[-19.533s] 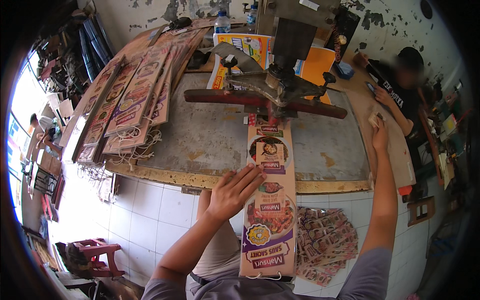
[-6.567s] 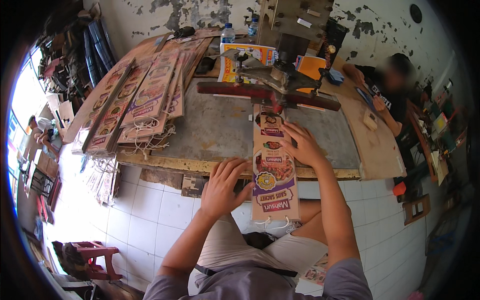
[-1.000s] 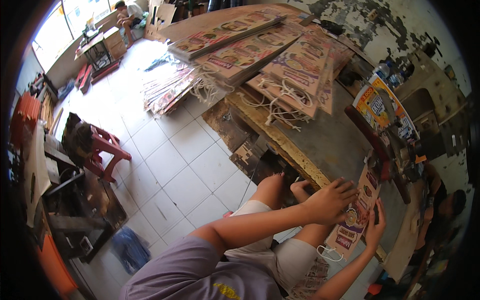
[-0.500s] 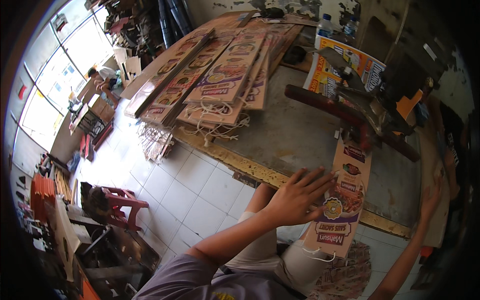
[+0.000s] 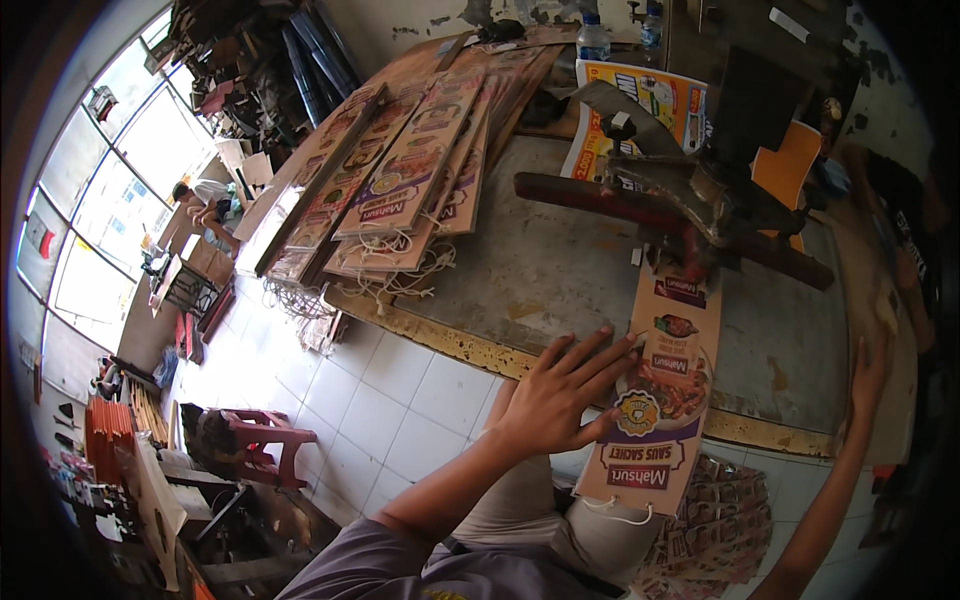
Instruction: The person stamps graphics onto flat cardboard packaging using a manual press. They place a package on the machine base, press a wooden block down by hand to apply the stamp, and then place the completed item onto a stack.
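Left hand (image 5: 560, 395): palm down, fingers a little apart and stretched out, fingertips at the left edge of the printed strip (image 5: 668, 385), no grip around it. Strip is tan with purple bands and food pictures, lying on the grey metal plate (image 5: 560, 285). Its far end runs in beneath the press head (image 5: 715, 190), its near end hangs past the worn table edge (image 5: 470, 335) above the person's legs, white cord (image 5: 622, 510) looped at that end.

Right hand (image 5: 870, 375): well apart from the strip, arm stretched to the far right, over the wooden board (image 5: 885, 430), near a small tan block (image 5: 888, 308) (blurry there, cannot tell if fingers touch it or how far they close).

Red bar (image 5: 600, 200) of the press crosses above the plate, slanting down to the right. Left of it, a stack of similar strips (image 5: 400, 180), cords dangling at the near end. Behind: yellow-orange printed sheets (image 5: 650, 95), a water bottle (image 5: 593, 42). Below the table, more strips spread over the floor (image 5: 710, 520); red stool (image 5: 270, 445) at lower left. Co-worker in dark shirt (image 5: 900, 210) at right edge, partly in shadow.
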Action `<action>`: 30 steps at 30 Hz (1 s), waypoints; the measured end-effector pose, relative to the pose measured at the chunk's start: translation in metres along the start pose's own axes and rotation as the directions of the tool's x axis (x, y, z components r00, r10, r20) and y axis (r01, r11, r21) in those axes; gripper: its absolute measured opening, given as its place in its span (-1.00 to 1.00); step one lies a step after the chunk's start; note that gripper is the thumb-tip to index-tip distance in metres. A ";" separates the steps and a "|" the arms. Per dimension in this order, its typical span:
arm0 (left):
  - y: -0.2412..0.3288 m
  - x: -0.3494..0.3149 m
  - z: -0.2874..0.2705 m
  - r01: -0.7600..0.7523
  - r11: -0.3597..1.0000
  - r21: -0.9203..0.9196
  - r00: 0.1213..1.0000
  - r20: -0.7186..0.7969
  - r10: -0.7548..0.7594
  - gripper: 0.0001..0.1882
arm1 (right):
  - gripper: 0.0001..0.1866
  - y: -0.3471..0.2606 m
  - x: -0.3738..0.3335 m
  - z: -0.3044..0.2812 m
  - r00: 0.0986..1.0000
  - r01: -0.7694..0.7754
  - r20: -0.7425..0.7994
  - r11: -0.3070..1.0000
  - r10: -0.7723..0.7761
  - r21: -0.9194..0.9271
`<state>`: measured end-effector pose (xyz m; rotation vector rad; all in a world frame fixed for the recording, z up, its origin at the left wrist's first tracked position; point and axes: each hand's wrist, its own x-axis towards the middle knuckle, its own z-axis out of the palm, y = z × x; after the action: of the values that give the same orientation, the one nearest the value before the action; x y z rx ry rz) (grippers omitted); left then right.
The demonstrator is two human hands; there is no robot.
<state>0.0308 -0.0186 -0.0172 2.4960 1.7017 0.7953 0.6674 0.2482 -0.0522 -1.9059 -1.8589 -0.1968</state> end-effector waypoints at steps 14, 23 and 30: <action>0.000 -0.002 0.002 -0.010 1.000 0.008 1.000 0.000 0.010 -0.31 | -0.25 -0.042 0.043 0.005 0.997 -0.077 -0.004 0.957 0.079 -0.280; 0.000 -0.003 -0.002 -0.010 1.000 -0.009 1.000 0.008 0.010 -0.28 | -0.34 0.065 0.106 0.062 0.977 0.124 -0.136 0.956 -0.165 -0.264; 0.001 0.002 -0.002 -0.076 0.995 -0.064 0.997 -0.026 0.075 -0.27 | -0.47 0.128 0.121 0.045 0.948 0.031 -0.232 0.790 -0.218 -0.613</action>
<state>0.0311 -0.0178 -0.0151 2.5309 1.5701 0.8745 0.7908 0.3803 -0.0709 -1.9806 -1.8459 -1.1859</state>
